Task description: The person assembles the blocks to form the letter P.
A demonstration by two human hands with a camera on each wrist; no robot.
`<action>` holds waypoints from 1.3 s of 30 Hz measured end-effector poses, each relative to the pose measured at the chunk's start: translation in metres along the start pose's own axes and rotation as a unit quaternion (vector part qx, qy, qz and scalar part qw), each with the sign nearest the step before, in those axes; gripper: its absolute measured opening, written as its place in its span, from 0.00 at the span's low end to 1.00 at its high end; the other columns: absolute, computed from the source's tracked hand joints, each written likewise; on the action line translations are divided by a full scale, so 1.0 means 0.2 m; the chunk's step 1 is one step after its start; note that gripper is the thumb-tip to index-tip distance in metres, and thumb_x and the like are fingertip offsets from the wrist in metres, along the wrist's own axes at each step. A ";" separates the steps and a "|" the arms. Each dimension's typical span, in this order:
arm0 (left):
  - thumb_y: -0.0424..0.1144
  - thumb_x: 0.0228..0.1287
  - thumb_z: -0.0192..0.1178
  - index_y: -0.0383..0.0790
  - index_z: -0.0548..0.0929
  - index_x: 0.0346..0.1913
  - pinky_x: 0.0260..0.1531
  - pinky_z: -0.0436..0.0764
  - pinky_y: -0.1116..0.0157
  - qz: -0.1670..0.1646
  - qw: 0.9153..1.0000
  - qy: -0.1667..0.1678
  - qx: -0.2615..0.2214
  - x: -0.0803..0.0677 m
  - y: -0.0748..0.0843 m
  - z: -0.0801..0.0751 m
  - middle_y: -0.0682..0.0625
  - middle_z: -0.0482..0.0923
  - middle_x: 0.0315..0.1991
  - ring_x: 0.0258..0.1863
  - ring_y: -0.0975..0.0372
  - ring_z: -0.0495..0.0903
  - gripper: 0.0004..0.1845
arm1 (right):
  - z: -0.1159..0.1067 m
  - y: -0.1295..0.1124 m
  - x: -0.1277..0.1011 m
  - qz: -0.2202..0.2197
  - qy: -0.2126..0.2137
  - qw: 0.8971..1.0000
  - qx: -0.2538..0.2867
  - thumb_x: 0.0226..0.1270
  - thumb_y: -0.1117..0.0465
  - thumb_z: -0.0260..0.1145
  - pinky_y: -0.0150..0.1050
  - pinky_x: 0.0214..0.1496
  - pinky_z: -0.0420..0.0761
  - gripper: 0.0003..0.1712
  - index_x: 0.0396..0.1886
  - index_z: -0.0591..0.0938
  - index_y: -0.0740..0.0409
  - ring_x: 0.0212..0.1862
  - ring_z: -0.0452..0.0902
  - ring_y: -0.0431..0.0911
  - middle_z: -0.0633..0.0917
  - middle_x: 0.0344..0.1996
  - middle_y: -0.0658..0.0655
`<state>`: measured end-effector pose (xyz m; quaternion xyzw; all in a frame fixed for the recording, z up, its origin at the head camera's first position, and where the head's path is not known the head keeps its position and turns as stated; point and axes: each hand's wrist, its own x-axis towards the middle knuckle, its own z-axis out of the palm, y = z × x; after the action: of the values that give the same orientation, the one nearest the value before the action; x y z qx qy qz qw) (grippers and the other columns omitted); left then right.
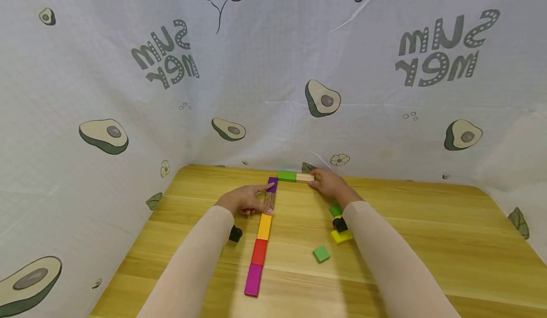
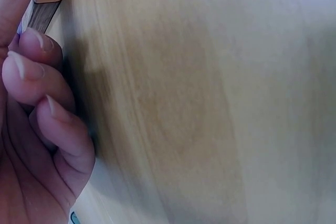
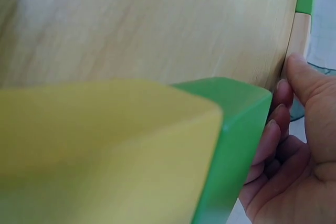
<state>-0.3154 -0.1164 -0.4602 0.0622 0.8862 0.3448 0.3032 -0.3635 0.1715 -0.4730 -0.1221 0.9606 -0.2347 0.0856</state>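
A line of coloured blocks runs up the table in the head view: magenta (image 1: 253, 280), red (image 1: 259, 252), orange-yellow (image 1: 264, 227), dark brown (image 1: 269, 200) and purple (image 1: 273, 181). My left hand (image 1: 242, 199) reaches over from the left, its straight index finger on the purple block and its thumb by the dark brown block's near end. The other left fingers curl in. At the back edge, a green block (image 1: 287, 176) lies end to end with a pale wooden block (image 1: 304, 177). My right hand (image 1: 332, 183) pinches the pale wooden block at its right end.
Under the right forearm sit another green block (image 1: 335, 210) and a yellow block (image 1: 340, 237), both large in the right wrist view. A small light green block (image 1: 321, 254) lies in front. A printed cloth (image 1: 273, 71) hangs behind the wooden table (image 1: 448, 247).
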 end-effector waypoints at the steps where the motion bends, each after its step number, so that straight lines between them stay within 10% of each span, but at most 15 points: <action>1: 0.56 0.38 0.73 0.78 0.57 0.66 0.12 0.66 0.69 0.000 1.000 0.000 -0.001 0.00 0.00 0.00 0.51 0.67 0.14 0.12 0.62 0.63 0.50 | 0.00 0.00 0.00 0.000 0.001 1.000 0.000 0.68 0.48 0.58 0.56 0.60 0.61 0.23 0.58 0.74 0.52 0.58 0.67 0.57 0.74 0.56 0.61; 11: 0.57 0.37 0.73 0.77 0.57 0.66 0.13 0.65 0.69 -0.005 1.000 0.000 -0.002 0.00 -0.01 0.00 0.51 0.66 0.14 0.12 0.62 0.63 0.50 | 0.00 -0.01 0.00 0.000 -0.007 1.000 -0.002 0.67 0.48 0.58 0.56 0.62 0.59 0.28 0.63 0.70 0.54 0.62 0.62 0.59 0.70 0.61 0.63; 18: 0.58 0.35 0.74 0.80 0.57 0.65 0.12 0.66 0.69 -0.005 1.000 0.003 0.008 0.02 -0.03 0.01 0.51 0.67 0.14 0.11 0.62 0.62 0.50 | -0.01 0.03 -0.06 -0.001 -0.014 0.996 0.091 0.67 0.45 0.57 0.60 0.63 0.55 0.36 0.70 0.60 0.53 0.65 0.54 0.63 0.59 0.67 0.65; 24: 0.58 0.35 0.74 0.80 0.57 0.65 0.12 0.66 0.69 -0.003 1.000 0.004 0.007 0.02 -0.03 0.01 0.51 0.67 0.14 0.10 0.62 0.62 0.51 | -0.06 0.04 -0.15 -0.038 -0.055 0.989 0.134 0.68 0.48 0.58 0.53 0.49 0.73 0.36 0.70 0.57 0.52 0.52 0.72 0.61 0.64 0.61 0.69; 32: 0.58 0.36 0.74 0.79 0.57 0.66 0.12 0.65 0.69 -0.005 1.000 0.008 0.007 0.00 -0.01 0.00 0.51 0.66 0.14 0.11 0.61 0.62 0.51 | -0.09 -0.03 -0.41 -0.104 -0.043 0.994 -0.015 0.63 0.50 0.64 0.47 0.42 0.76 0.26 0.58 0.74 0.56 0.43 0.75 0.50 0.79 0.43 0.57; 39: 0.57 0.38 0.73 0.77 0.57 0.67 0.13 0.64 0.68 0.001 1.000 0.003 -0.002 0.00 0.00 0.00 0.51 0.65 0.14 0.11 0.62 0.62 0.50 | -0.14 0.01 -0.63 0.081 0.017 0.980 -0.179 0.48 0.24 0.56 0.44 0.23 0.71 0.48 0.44 0.75 0.66 0.28 0.70 0.53 0.75 0.27 0.58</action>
<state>-0.3148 -0.1177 -0.4600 0.0618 0.8864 0.3470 0.3003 -0.2500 0.2187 -0.4366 -0.0533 0.9950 -0.0534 0.0648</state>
